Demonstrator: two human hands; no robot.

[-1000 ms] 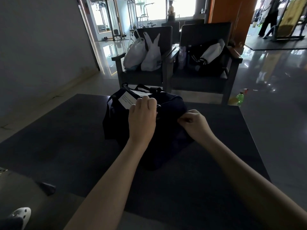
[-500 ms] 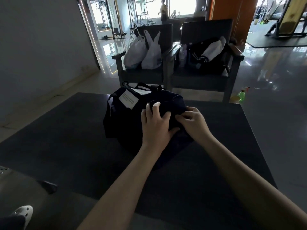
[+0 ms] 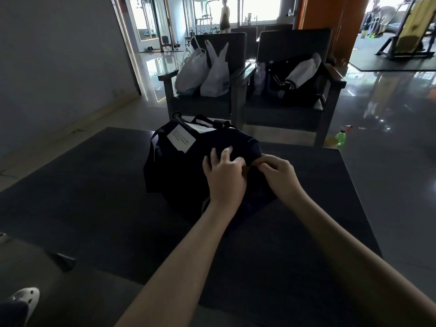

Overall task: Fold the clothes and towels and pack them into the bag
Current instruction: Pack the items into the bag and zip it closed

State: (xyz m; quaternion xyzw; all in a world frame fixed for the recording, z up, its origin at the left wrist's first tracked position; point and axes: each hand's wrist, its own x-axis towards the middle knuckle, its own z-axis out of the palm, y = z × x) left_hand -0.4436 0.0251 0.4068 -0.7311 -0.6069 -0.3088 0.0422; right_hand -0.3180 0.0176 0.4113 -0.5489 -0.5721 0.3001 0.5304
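Left hand (image 3: 224,178): lies on top of the dark bag, fingers spread and nearly straight, pressing the cloth down; it grips nothing.
Right hand (image 3: 279,173): just beside the left and touching it at the thumb; finger and thumb pinch a small bit of the bag's top. In this dim light I cannot tell whether that is a zip pull or a fold of cloth.
Table (image 3: 89,197): dark and flat, and the bag stands on it.
Dark bag (image 3: 174,175): at the middle of the table and towards its far edge, under both hands, with its strap loops at the back.
White tag (image 3: 181,139): lies on the bag's left upper face, well apart from the fingers.
Contents: a pale patch shows at the far opening, but what it is cannot be told.
Feel: likely soft and slack. The top dents under the left palm, so it would sag and shift rather than hold its shape. It is probably light enough for one hand and not fragile.
Where to hold: to close it, steady the top with the flat hand close to the pinch; to lift it, take the strap loops, since the smooth cloth sides would likely slip.
Plastic bags (image 3: 203,72): on the left chair behind, playing no part.
Green bottle (image 3: 339,138): on the floor at far right.
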